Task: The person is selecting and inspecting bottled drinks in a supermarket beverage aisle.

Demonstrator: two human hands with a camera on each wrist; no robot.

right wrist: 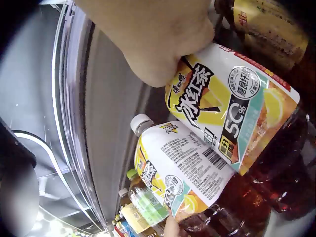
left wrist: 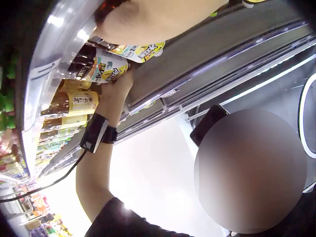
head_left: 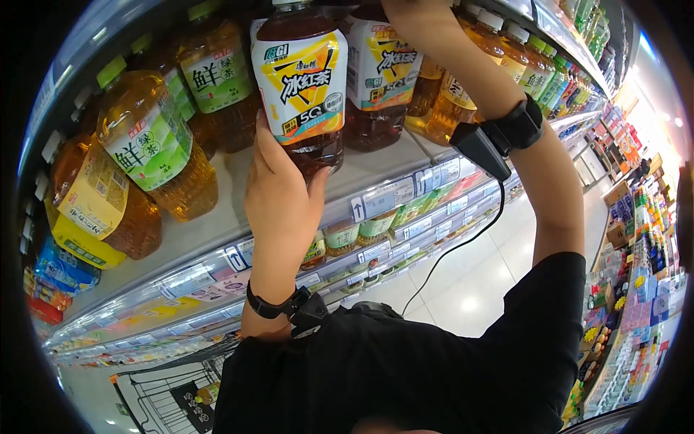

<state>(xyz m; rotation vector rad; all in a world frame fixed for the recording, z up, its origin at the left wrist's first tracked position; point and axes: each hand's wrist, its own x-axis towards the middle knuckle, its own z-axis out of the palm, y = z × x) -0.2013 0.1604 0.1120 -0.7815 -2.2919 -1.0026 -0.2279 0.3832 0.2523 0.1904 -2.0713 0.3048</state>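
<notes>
A dark-tea bottle with a white and yellow label (head_left: 301, 83) stands at the shelf front in the head view. My left hand (head_left: 283, 189) grips its lower part, thumb on the near side; its fingers are mostly hidden behind. A second such bottle (head_left: 382, 69) is just right of it. My right hand (head_left: 419, 18), partly cut off by the top edge, is at that bottle's top. In the right wrist view my right hand (right wrist: 158, 39) covers the cap of the nearer bottle (right wrist: 232, 106), fingers curled round its neck. The left wrist view shows my left hand (left wrist: 143, 19) close up.
Green-labelled tea bottles (head_left: 152, 148) and a yellow-labelled one (head_left: 101, 195) stand left on the shelf; amber bottles (head_left: 452, 105) are to the right. Price tags line the shelf edge (head_left: 379, 195). A cart (head_left: 148, 394) is at the lower left, and a cable hangs from my right wrist.
</notes>
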